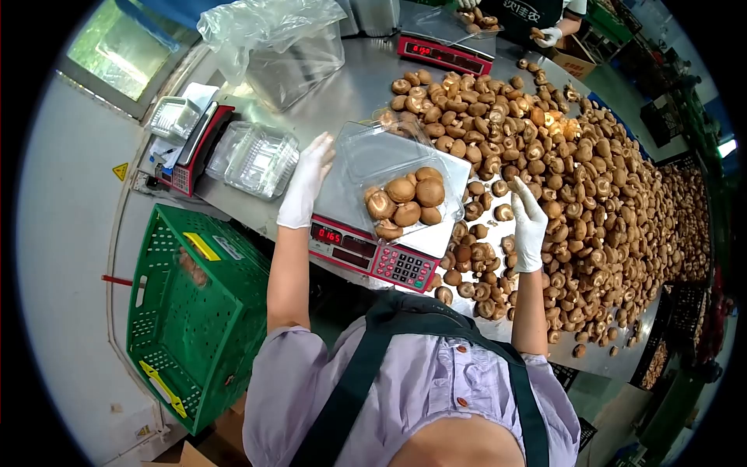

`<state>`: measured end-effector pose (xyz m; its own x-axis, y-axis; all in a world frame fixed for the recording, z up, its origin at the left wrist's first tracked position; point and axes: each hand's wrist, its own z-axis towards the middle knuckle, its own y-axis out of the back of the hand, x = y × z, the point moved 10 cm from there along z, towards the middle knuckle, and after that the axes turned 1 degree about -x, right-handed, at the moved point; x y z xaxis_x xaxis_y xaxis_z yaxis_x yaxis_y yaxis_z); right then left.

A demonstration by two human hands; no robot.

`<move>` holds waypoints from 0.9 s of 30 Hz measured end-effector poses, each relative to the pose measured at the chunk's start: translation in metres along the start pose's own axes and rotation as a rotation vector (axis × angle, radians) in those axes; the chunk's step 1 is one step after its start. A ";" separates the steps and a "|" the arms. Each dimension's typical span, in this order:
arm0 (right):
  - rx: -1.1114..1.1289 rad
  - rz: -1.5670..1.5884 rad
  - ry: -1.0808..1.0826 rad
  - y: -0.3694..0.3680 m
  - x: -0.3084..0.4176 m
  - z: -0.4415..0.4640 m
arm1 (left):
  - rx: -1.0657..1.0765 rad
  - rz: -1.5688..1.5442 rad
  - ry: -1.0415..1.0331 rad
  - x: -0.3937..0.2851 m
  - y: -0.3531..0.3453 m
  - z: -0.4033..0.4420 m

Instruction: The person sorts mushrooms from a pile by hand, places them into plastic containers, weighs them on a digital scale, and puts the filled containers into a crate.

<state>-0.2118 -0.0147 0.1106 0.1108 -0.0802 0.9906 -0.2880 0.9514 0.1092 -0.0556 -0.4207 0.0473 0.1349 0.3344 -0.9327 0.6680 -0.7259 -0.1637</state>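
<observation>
A clear plastic box (436, 216) with its lid raised holds several brown mushrooms (401, 189) on the plate of a red scale (373, 253), whose display reads 0.165. My left hand (308, 183), white-gloved, is held up beside the scale's left edge, fingers extended and nothing in it. On the other side, my right hand (528, 226), also gloved, is over the mushroom pile (607, 210) with its fingers spread and empty. Neither hand touches the box.
Stacked empty boxes (261, 159) and a second scale (191, 159) are at the left, above a green crate (194, 327). A plastic bag (268, 39) lies at the back. A co-worker's gloved hand (548, 36) is near another scale (445, 54).
</observation>
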 end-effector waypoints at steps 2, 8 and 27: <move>-0.006 -0.003 -0.027 -0.006 0.001 -0.001 | 0.023 -0.054 0.016 0.005 -0.014 0.004; 0.061 -0.022 -0.025 -0.019 -0.010 0.001 | 0.027 -0.115 -0.078 -0.016 -0.032 -0.016; 0.492 0.105 -0.452 -0.083 -0.070 -0.036 | -0.048 0.017 0.116 0.082 -0.059 -0.160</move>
<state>-0.1617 -0.0779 0.0297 -0.3192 -0.2129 0.9235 -0.6867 0.7235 -0.0706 0.0334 -0.2542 0.0321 0.2280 0.3915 -0.8915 0.6990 -0.7032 -0.1301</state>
